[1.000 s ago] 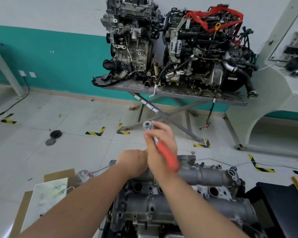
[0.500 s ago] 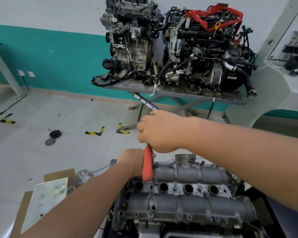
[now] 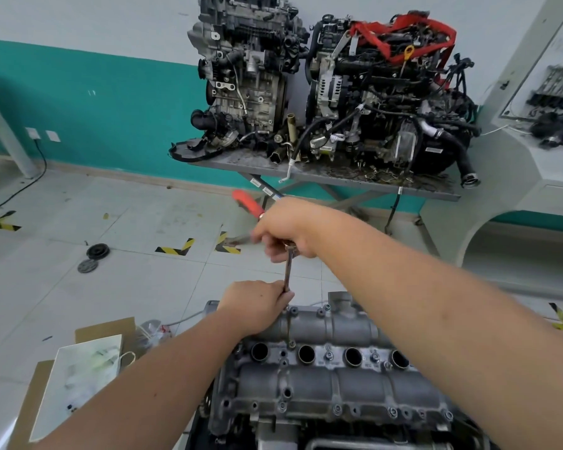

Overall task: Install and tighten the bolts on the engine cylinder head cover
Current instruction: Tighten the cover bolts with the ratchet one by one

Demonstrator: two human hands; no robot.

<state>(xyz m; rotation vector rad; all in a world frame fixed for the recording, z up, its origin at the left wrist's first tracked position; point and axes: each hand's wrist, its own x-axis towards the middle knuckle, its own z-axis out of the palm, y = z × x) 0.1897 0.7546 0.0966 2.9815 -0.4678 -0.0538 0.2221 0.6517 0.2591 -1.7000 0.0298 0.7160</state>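
The grey cylinder head cover [image 3: 322, 381] fills the lower middle, with several round plug holes and small bolts [image 3: 329, 355] along its ridges. My right hand [image 3: 286, 232] grips the head of a ratchet whose orange handle [image 3: 247, 203] points up and to the left. A thin steel extension bar [image 3: 287, 271] drops from that hand to the cover's far left part. My left hand [image 3: 257, 305] rests on the cover and pinches the bar's lower end. The bolt under the bar is hidden by my fingers.
A cardboard box with a white sheet [image 3: 78, 375] lies on the floor at the left. Two engines [image 3: 322, 86] stand on a grey lift table [image 3: 338, 177] behind. Two dark discs [image 3: 93, 256] lie on the tiled floor. A white cabinet [image 3: 533, 151] stands at the right.
My right hand has swung the ratchet round: its orange handle, pointing down toward me half a second ago, now points away to the upper left. My left hand stayed on the bar.
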